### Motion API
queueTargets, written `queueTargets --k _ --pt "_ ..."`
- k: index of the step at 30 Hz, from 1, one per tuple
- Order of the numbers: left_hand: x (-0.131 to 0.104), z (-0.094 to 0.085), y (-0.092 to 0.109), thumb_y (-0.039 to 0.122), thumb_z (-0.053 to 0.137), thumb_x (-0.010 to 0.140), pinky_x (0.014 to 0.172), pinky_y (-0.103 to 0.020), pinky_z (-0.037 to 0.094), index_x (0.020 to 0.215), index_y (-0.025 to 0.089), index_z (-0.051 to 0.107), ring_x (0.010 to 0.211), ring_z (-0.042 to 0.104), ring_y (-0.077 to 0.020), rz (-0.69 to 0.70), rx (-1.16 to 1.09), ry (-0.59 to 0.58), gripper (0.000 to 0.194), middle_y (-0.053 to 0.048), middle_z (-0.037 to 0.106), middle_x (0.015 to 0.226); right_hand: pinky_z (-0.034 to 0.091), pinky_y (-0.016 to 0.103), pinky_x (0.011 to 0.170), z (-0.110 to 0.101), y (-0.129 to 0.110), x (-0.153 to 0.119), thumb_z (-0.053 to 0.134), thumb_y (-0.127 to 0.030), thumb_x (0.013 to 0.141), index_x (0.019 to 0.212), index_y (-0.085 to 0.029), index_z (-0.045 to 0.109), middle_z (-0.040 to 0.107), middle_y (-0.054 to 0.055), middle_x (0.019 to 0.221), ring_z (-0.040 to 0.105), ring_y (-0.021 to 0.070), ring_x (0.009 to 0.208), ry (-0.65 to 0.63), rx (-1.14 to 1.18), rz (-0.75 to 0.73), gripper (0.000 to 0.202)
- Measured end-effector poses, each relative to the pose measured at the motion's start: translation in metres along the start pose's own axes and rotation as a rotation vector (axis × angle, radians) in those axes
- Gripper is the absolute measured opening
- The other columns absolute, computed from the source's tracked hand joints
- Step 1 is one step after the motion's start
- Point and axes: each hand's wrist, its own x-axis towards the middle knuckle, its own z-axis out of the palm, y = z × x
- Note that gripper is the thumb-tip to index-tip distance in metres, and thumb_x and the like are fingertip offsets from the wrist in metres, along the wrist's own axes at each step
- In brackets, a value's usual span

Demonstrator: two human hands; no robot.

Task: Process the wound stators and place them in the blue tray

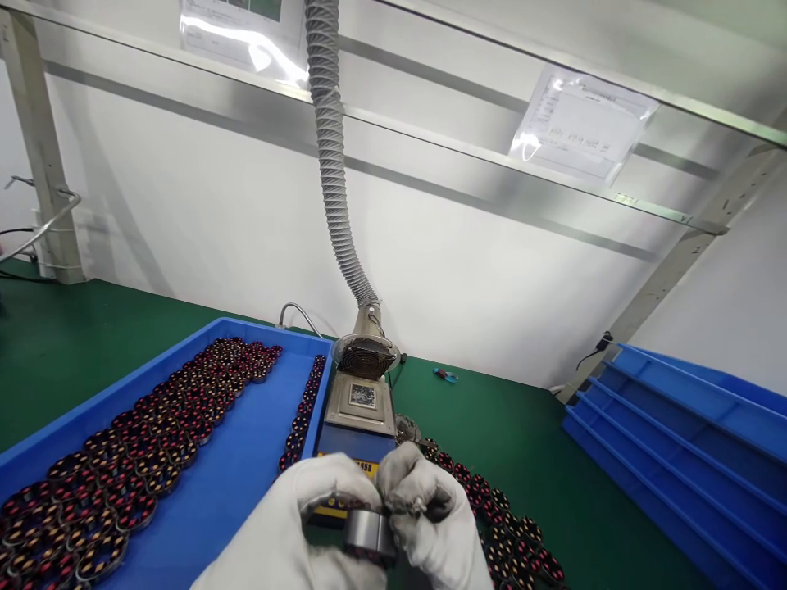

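Note:
Both my hands wear white gloves with grey-smudged fingertips. My left hand (307,524) is closed around a smooth grey metal ring (364,531), thumb above it and fingers below. On the ring's right side, my right hand (427,512) has its fingers curled and pinched together against the edge. Whether a small part sits between those right fingertips is hidden. Just behind the hands stands a blue soldering-type station (357,442) with a square metal plate (361,401) on top.
A blue tray (237,467) at left holds many round parts with red and yellow segments (147,447). More such parts (510,528) lie at right on the green table (479,410). A ducted hood (366,356) hangs over the plate. Stacked blue trays (676,442) stand far right.

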Motion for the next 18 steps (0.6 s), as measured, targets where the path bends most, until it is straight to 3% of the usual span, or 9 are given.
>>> queueTargets --k 3,5,8,11,14,16,18 --pt "0.012 -0.006 0.011 0.013 0.055 0.08 0.073 -0.024 0.051 0.084 0.02 0.056 0.079 0.063 -0.0125 0.421 0.35 0.184 0.008 0.0 0.067 0.084 0.045 0.019 0.056 0.005 0.013 0.003 0.081 -0.025 0.062 0.06 -0.026 0.069 0.061 -0.001 0.066 0.059 0.0106 0.063 0.092 0.127 -0.089 0.012" --pt "0.011 -0.008 0.014 0.007 0.049 0.084 0.081 -0.028 0.046 0.089 0.017 0.056 0.085 0.06 -0.0136 0.583 0.61 0.28 0.014 -0.001 0.068 0.085 0.05 0.021 0.059 0.003 0.011 0.005 0.083 -0.03 0.058 0.061 -0.026 0.07 0.065 -0.002 0.068 0.063 0.0126 0.067 0.171 0.304 0.024 0.014" --pt "0.002 -0.007 0.011 -0.001 0.048 0.082 0.09 -0.03 0.041 0.096 0.016 0.056 0.097 0.056 -0.0138 0.574 0.733 0.265 0.024 -0.001 0.068 0.092 0.055 0.024 0.074 -0.007 -0.002 0.005 0.085 -0.031 0.055 0.066 -0.028 0.072 0.07 -0.005 0.076 0.066 0.0126 0.074 0.278 0.509 0.151 0.018" --pt "-0.001 -0.008 0.006 0.0 0.05 0.081 0.088 -0.032 0.042 0.096 0.015 0.055 0.098 0.056 -0.0156 0.54 0.695 0.289 0.022 -0.004 0.067 0.094 0.053 0.024 0.085 -0.017 -0.009 0.003 0.084 -0.027 0.057 0.069 -0.029 0.072 0.071 -0.006 0.081 0.066 0.0114 0.082 0.319 0.464 0.105 0.018" --pt "0.006 -0.009 0.005 0.016 0.048 0.089 0.08 -0.031 0.044 0.092 0.016 0.054 0.088 0.058 -0.0159 0.496 0.594 0.294 0.006 -0.005 0.066 0.089 0.052 0.025 0.081 -0.012 -0.006 0.002 0.082 -0.027 0.062 0.073 -0.026 0.072 0.07 -0.001 0.081 0.065 0.0141 0.08 0.233 0.265 0.097 0.014" --pt "0.012 -0.009 0.006 0.028 0.047 0.092 0.077 -0.03 0.046 0.092 0.018 0.053 0.086 0.059 -0.0158 0.477 0.528 0.294 0.012 -0.004 0.066 0.088 0.051 0.03 0.081 -0.003 -0.002 0.001 0.08 -0.032 0.064 0.082 -0.024 0.072 0.069 0.004 0.087 0.064 0.0177 0.082 0.141 0.152 0.185 0.021" --pt "0.017 -0.008 0.007 0.025 0.051 0.089 0.078 -0.029 0.047 0.091 0.018 0.054 0.087 0.06 -0.0158 0.458 0.483 0.325 0.008 -0.004 0.066 0.087 0.049 0.036 0.085 0.006 0.0 0.0 0.08 -0.04 0.062 0.092 -0.02 0.071 0.067 0.009 0.095 0.063 0.0229 0.087 0.069 0.112 0.281 0.037"
